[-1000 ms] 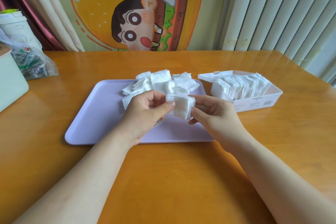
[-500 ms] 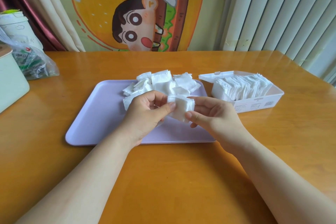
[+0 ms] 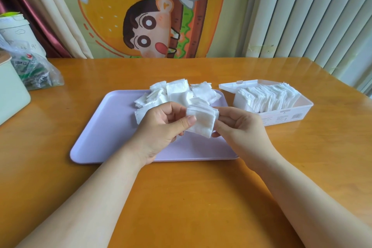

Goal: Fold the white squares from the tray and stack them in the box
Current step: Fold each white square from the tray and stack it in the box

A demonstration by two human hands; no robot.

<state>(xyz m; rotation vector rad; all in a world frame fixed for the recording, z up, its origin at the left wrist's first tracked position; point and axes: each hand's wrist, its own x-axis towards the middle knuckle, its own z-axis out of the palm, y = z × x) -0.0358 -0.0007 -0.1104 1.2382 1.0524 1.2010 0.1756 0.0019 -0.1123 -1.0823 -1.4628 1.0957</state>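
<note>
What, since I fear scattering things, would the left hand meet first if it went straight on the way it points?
Past the white square it pinches, the left hand points at the heap of white squares on the purple tray: likely met first, unless it passes above; height is unclear.

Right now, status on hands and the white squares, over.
Left hand and right hand both pinch one white square above the tray. Loose pile on tray's far side; box open, partly filled. Path to box clear.

Nothing is legible: the small printed label (image 3: 281,119) on the box (image 3: 306,111) and the green lettering on the plastic bag (image 3: 40,70) are too blurred.
</note>
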